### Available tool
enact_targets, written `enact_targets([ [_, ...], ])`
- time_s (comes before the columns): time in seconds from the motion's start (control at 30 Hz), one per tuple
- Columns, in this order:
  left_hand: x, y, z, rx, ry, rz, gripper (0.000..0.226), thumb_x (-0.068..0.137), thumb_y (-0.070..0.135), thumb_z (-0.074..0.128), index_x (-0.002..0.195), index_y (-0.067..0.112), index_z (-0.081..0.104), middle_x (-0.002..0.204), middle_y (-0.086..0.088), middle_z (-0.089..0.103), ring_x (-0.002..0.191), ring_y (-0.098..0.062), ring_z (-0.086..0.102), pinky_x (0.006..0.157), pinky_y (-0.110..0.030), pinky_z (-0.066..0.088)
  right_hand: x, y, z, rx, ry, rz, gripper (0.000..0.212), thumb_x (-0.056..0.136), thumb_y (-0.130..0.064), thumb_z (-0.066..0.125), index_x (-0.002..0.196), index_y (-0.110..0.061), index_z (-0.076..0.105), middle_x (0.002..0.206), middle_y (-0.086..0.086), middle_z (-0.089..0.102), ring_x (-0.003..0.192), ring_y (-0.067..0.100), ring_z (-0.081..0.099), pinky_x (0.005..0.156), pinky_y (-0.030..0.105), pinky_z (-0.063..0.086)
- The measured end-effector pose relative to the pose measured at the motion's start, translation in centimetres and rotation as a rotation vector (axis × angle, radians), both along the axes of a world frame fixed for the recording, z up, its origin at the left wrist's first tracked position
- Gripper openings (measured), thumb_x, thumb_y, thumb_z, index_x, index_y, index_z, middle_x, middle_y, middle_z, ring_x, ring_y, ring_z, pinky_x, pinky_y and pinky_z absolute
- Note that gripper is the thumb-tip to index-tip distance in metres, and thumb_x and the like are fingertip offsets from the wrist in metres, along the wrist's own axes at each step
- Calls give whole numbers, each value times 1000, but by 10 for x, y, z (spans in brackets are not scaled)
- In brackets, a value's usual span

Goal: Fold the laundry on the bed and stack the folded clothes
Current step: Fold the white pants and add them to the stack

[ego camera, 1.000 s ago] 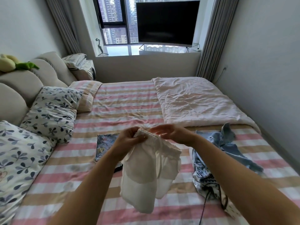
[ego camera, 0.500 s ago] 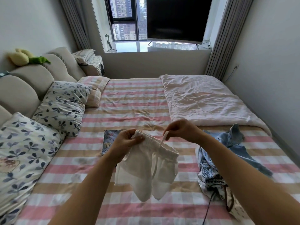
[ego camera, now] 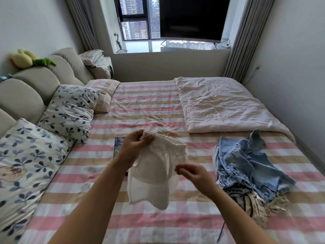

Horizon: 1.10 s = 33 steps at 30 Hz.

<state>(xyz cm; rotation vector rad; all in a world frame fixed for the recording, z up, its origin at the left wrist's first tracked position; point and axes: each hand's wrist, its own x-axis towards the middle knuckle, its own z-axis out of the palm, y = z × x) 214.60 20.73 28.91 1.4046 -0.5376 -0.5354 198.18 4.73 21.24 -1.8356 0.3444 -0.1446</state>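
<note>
White shorts (ego camera: 154,175) with an elastic waistband hang above the striped bed (ego camera: 140,106), held up by my left hand (ego camera: 135,147), which pinches the left end of the waistband. My right hand (ego camera: 191,173) hovers lower, beside the shorts' right side, fingers loosely curled and blurred; it holds nothing. A folded blue floral garment (ego camera: 118,147) lies flat on the bed behind my left hand, mostly hidden. A rumpled heap of laundry (ego camera: 249,169), with blue denim on top and patterned cloth beneath, sits to the right.
A folded pale pink quilt (ego camera: 223,106) covers the far right of the bed. Leaf-print pillows (ego camera: 68,111) and a beige padded headboard (ego camera: 26,95) line the left side. A wall (ego camera: 295,67) runs close along the right edge.
My right hand has let go of the waistband's drawstring and dropped down beside the shorts. The shorts now hang from my left hand alone. The view has shifted closer.
</note>
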Motion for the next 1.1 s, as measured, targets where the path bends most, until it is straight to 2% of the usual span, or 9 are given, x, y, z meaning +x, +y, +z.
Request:
enact_targets([
  [0.07,-2,2,2,-16,11,-7,5,81,9,63,77,7,65,63,2,65,58,-8,61,55,-20,52,6,-13,3,197,-97,-201,22,85,-7,62,107,-4,65,92,-4,71,84,11,66,72,18,53],
  [0.13,-4,3,4,-30,24,-20,7,75,16,66,74,10,66,63,1,65,59,-9,60,56,-20,52,16,-24,3,216,-100,-336,43,81,-12,69,122,-8,56,112,-3,63,102,14,57,83,23,47],
  [0.27,-9,7,5,-18,23,-37,7,73,19,66,73,12,68,64,1,65,60,-9,60,57,-21,53,36,-33,-3,500,-3,-114,89,61,-34,84,137,-20,39,132,2,49,120,21,49,97,34,45],
  [0.43,-9,20,5,30,12,15,7,80,13,64,75,12,67,66,1,65,63,-9,60,59,-21,53,41,-36,-6,606,-4,54,52,59,-34,86,103,-13,70,96,7,71,87,20,67,74,29,55],
  [0.6,-4,35,-3,161,-91,181,11,84,11,65,84,0,65,75,-9,62,68,-14,58,61,-23,51,36,-37,8,618,-46,-165,18,64,-21,77,76,-9,73,74,9,71,64,17,68,58,26,56],
  [0.7,-15,25,-15,155,-57,353,2,82,1,65,82,0,63,78,-13,61,70,-19,55,68,-30,50,37,-15,19,504,-71,-377,13,71,-16,76,73,-8,66,68,7,69,58,17,65,55,26,55],
  [0.87,-52,-3,-42,135,36,535,5,80,3,68,82,2,64,72,-10,63,68,-21,58,67,-32,51,34,36,30,389,-192,-429,5,82,-7,67,83,-10,70,86,14,71,79,24,66,76,37,55],
  [0.97,-74,-15,-51,50,87,570,4,80,4,68,79,8,68,68,-3,66,62,-11,60,58,-16,50,31,54,29,308,-243,-471,10,84,-8,65,77,-10,71,81,16,71,73,21,63,71,41,53],
  [1.1,-94,-26,-56,-20,156,578,12,84,4,64,88,14,69,83,-6,70,78,-15,65,75,-23,52,28,65,23,130,-261,-527,14,86,-14,65,73,-11,71,70,9,71,66,11,59,61,36,50],
])
